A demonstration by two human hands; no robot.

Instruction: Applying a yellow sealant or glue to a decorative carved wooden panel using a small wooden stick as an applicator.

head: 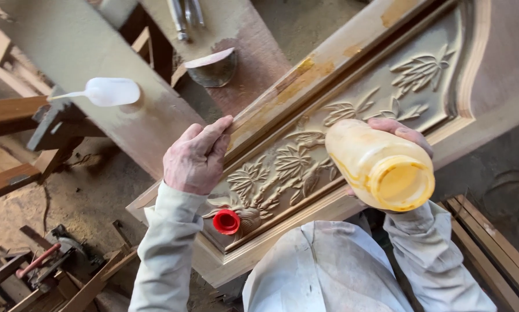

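**Glue bottle over a carved door panel**

The left hand's [194, 157] fingers are pressed together and stretched forward, their tips touching the raised moulding at the upper edge of the carved wooden panel [329, 133]. The thumb lies alongside; nothing is pinched. The right hand [399, 133] is wrapped around a cloudy yellowish plastic bottle [378, 162]; only the fingertips show past the bottle's far side, curled against it. The bottle is plain, without a visible label, lies nearly on its side above the panel's leaf carving, and its round base faces the camera.

Between the two hands, low on the panel near the person's chest, a small red cap [226, 222] rests on the carved relief, just below the left wrist and well apart from the bottle. Both arms wear pale, dusty sleeves.

Further out, a white plastic bottle with a long thin nozzle [104, 92] lies on a plank to the upper left. A curved offcut of wood [213, 67] sits beyond the left fingertips. A circular saw [60, 260] rests on the dusty floor at lower left.
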